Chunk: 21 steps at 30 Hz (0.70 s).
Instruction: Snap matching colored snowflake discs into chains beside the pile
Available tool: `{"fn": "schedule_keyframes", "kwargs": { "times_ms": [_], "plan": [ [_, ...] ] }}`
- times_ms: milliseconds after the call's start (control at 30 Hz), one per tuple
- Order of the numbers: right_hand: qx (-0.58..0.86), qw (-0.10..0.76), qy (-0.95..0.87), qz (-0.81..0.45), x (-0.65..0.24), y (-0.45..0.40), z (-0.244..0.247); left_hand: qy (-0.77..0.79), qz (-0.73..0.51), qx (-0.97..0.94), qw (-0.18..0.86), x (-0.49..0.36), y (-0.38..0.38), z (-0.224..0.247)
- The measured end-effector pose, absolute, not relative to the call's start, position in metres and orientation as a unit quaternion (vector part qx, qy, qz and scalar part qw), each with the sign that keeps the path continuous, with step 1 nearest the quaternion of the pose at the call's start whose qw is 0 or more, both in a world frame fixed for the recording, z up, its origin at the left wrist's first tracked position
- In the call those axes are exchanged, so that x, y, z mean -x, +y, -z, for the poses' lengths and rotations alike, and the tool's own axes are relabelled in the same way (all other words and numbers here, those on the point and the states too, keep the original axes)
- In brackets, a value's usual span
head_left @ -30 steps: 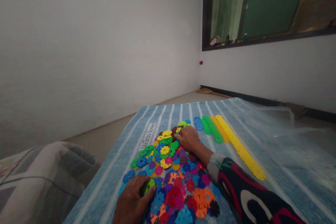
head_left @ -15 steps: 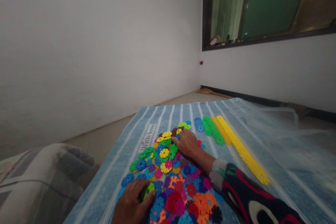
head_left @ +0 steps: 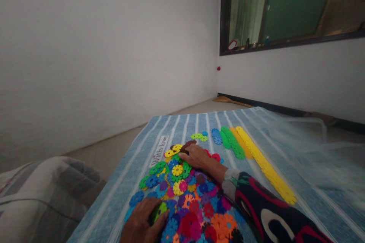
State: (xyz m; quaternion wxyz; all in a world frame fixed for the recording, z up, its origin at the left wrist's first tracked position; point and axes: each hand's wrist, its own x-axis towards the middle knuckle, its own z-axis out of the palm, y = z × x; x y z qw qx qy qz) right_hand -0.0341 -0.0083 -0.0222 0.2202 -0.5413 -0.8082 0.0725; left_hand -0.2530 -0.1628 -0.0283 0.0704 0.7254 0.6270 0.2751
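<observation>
A spread pile of colourful flower-shaped plastic discs (head_left: pixel 196 197) lies on a striped blue cloth (head_left: pixel 119 197). At the near left of the pile, my left hand (head_left: pixel 142 220) is curled around lime green discs (head_left: pixel 160 210), thumb on one side and fingers on the other. My right hand (head_left: pixel 196 155) reaches over the pile's far end, thumb and fingers apart, touching the discs there. Brown discs (head_left: pixel 188 145) and yellow discs (head_left: pixel 176 148) lie beside its fingertips, which are partly hidden. Just beyond are a few loose lime discs (head_left: pixel 199 136).
Right of the pile lie overlapping rows of yellow discs (head_left: pixel 265 165), orange-yellow discs (head_left: pixel 242 142), green discs (head_left: pixel 232 143) and blue discs (head_left: pixel 216 136). A clear plastic bag (head_left: pixel 319 152) sits at the right. A grey-white cloth (head_left: pixel 54 193) is at the lower left.
My right hand has moved slightly left and nearer, shifting yellow and brown discs at the pile's far end. My left hand keeps its hold with little movement.
</observation>
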Motion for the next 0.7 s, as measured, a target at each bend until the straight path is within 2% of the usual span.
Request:
{"fn": "schedule_keyframes", "kwargs": {
  "times_ms": [267, 700],
  "plan": [
    [0.619, 0.15, -0.771, 0.004, -0.016, 0.049, 0.005, 0.627, -0.268, -0.727, 0.081, 0.256, -0.165, 0.03],
    [0.568, 0.026, -0.822, 0.009, -0.051, 0.085, 0.004, 0.624, -0.267, -0.731, 0.068, 0.256, -0.164, 0.033]
  ]
}}
